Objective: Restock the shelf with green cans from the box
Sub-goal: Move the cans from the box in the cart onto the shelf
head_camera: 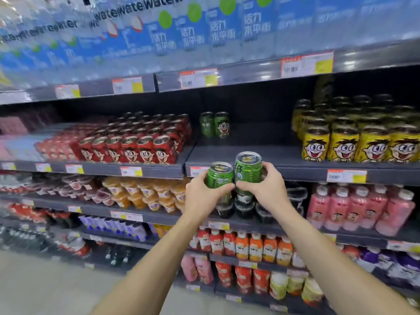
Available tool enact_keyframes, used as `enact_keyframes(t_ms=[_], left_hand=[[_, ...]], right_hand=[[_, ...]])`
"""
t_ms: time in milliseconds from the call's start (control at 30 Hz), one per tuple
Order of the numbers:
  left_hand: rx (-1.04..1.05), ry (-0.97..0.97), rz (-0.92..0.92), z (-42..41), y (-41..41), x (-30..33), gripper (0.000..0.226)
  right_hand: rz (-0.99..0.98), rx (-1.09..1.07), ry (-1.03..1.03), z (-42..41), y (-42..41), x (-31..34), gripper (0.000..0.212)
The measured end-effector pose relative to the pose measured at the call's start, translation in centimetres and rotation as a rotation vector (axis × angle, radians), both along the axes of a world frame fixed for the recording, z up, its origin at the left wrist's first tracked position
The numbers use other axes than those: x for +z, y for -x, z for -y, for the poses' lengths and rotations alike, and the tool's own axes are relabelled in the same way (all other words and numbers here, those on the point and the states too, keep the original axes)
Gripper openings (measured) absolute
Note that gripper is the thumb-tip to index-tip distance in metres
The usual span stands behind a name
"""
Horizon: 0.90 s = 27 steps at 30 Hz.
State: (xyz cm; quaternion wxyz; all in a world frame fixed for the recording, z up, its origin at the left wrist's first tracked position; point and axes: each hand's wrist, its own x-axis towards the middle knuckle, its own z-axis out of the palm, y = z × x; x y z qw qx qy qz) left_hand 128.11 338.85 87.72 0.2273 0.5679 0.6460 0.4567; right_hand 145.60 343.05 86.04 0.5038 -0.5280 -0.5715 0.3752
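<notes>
We held two green cans before the shelf (250, 153).
Left grip (200, 192) wrapped one glossy can (219, 176); right grip (263, 185) clasped the taller-held can (247, 169) beside it, touching.

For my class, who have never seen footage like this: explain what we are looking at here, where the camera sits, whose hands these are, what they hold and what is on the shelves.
There is one picture, from a camera worn on a person's head, looking forward and down at a shop shelf. No machine is involved: the two bare arms belong to the wearer. The left hand grips one green can; the right hand grips a second green can, both upright in front of the shelf edge. On the grey shelf behind them, two green cans stand at the back of a mostly bare gap, with red cans to the left and yellow cans to the right. No box is visible.
</notes>
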Motion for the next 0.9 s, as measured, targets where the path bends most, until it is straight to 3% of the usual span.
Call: enact_keyframes(t_ms=[167, 367, 633, 900], left_hand=[[-0.055, -0.071, 0.011, -7.8, 0.9, 2.3, 0.037], [-0.110, -0.030, 0.074, -15.2, 1.5, 2.9, 0.066], [-0.179, -0.012, -0.004, -20.2, 1.3, 1.2, 0.063], [-0.252, 0.021, 0.033, -21.3, 2.3, -0.2, 0.063]], right_hand=[[-0.026, -0.038, -0.027, -6.7, 0.8, 2.4, 0.079], [-0.039, -0.077, 0.047, -12.0, 1.3, 2.1, 0.081], [-0.011, -0.154, 0.101, -15.6, 1.4, 1.6, 0.081], [0.025, -0.135, 0.141, -16.2, 0.9, 1.5, 0.079]])
